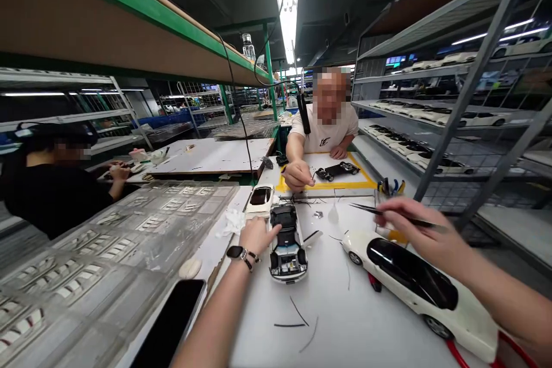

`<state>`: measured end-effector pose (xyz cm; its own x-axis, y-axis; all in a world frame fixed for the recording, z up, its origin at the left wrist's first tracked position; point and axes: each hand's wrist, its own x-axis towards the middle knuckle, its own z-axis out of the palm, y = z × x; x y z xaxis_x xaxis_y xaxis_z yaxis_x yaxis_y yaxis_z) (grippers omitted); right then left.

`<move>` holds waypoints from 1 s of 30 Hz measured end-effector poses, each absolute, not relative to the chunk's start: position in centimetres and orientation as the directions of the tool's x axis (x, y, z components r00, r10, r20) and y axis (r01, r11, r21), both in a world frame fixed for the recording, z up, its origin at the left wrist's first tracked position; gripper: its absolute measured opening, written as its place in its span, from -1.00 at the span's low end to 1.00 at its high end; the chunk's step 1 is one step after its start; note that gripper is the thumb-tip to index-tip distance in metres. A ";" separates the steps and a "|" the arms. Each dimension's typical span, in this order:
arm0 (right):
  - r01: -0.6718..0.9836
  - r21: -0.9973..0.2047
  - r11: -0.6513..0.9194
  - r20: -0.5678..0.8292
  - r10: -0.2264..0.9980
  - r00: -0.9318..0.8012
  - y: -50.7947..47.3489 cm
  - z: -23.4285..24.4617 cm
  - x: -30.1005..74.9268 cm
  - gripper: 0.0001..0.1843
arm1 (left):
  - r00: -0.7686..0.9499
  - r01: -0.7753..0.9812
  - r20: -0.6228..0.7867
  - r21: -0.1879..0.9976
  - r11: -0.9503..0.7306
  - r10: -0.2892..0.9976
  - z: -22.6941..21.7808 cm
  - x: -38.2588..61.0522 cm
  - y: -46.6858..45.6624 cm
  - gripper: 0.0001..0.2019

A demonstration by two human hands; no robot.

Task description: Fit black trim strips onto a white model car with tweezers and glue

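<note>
Open-topped model car (pixel 288 241): the landmark, on the white worktop; its long axis runs roughly straight away from the wearer, with one thin panel (pixel 313 237) jutting from its right side
Left hand (pixel 259 237): the nearer hand, just left of the open-topped model car; thumb spread away from the fingers and reaching over the car's left edge, seemingly touching it; whether the fingers press on anything I cannot tell
Smaller white car body (pixel 260 200): beside the landmark's far left corner, dark roof upward, just beyond the left fingers
Right hand (pixel 416 223): well apart from the landmark, to its right; fingers pinched around black tweezers (pixel 365 208)
Tweezers: tips pointing left, toward the landmark's far end, touching nothing that I can make out
Large white sports car model (pixel 405 299): right of the landmark, lying slantwise below the right hand
Wire pieces (pixel 290 325): loose on the worktop, at the landmark's near side
Co-worker's hand (pixel 298 175): beyond the landmark's far end, fingertips drawn together
Black chassis (pixel 340 170): past the landmark, to its far right, inside yellow tape (pixel 328 186)
</note>
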<state>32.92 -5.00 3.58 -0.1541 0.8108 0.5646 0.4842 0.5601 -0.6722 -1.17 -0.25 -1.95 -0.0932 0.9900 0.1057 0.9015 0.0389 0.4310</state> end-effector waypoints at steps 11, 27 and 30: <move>0.289 -0.718 0.634 0.631 0.767 -0.115 3.9 2.3 26.6 -0.73 | -0.091 0.947 0.015 0.311 0.082 0.996 -5.2 -1.7 -1.8 -0.63; 0.210 -0.698 0.685 0.674 0.727 -0.131 4.3 2.4 27.5 -0.74 | -0.073 0.955 0.001 0.289 0.070 0.997 -5.5 -1.4 -2.1 -0.63; 0.209 -0.694 0.689 0.681 0.722 -0.122 4.3 1.9 27.7 -0.75 | -0.075 0.956 -0.002 0.285 0.073 0.997 -5.3 -1.3 -2.1 -0.63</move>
<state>27.67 4.26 1.89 -0.1217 0.7224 0.6807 0.2093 0.6890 -0.6938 -1.33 -2.14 -5.34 -0.0751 0.9972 -0.0023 0.9559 0.0726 0.2846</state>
